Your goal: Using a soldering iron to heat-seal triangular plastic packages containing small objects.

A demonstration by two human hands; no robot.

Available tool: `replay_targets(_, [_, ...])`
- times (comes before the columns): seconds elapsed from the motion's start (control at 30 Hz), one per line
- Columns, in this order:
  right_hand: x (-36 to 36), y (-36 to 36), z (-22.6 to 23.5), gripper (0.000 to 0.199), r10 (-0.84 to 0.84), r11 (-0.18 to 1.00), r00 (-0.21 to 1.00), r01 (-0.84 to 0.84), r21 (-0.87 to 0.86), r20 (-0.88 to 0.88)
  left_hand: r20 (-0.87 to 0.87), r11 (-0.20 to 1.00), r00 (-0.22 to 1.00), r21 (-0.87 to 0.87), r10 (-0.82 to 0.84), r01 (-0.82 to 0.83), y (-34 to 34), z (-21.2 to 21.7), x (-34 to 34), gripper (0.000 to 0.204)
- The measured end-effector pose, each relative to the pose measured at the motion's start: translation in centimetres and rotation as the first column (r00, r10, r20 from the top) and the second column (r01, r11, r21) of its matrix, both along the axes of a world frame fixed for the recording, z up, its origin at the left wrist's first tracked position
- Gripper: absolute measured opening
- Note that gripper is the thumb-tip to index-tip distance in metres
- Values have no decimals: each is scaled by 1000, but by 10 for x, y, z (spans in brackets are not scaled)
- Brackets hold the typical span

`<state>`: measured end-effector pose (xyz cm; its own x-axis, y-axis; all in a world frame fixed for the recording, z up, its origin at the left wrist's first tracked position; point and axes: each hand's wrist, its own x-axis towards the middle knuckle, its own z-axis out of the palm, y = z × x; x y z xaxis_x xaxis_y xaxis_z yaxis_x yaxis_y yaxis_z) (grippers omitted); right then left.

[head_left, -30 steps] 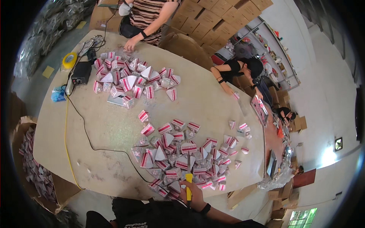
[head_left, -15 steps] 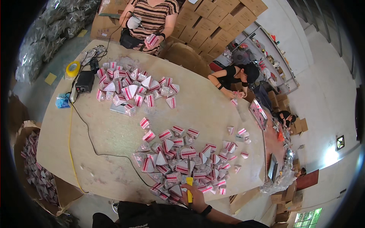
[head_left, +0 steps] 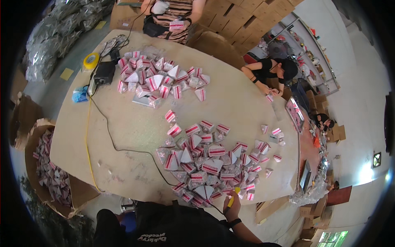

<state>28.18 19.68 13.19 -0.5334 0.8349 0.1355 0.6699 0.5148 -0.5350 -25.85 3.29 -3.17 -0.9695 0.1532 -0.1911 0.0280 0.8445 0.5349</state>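
Note:
My right hand is closed around the yellow handle of a corded tool that looks like a soldering iron. It is at the table's near edge, just below the right part of a heap of small wedge-shaped packets. These are clear-wrapped, with pink-and-white striped faces, and lie in a jumble. A black cord runs from a black power box across the table, past the heap, to the tool. The tool's tip is hard to make out. I do not see my left hand.
A second packet heap lies at the far left, near yellow tape. On the floor at left stands a carton of packets. Across the table a person holds a packet; another person works at the right edge.
My right hand has drawn the tool back from over the heap toward the near edge and rightward, tilting it. The cord now stretches to the hand. The whole view has shifted slightly.

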Motion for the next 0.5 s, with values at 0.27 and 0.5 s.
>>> replay_targets(0.27, [16, -7, -12, 23, -11, 995, 996, 19, -101, 83, 203, 954, 939, -173, 278, -245, -117, -25, 82, 69])
replay_targets(0.5, [10, -12, -11, 31, 4, 977, 993, 22, -211, 119, 343, 667, 577, -473, 741, -575, -311, -48, 295, 70])
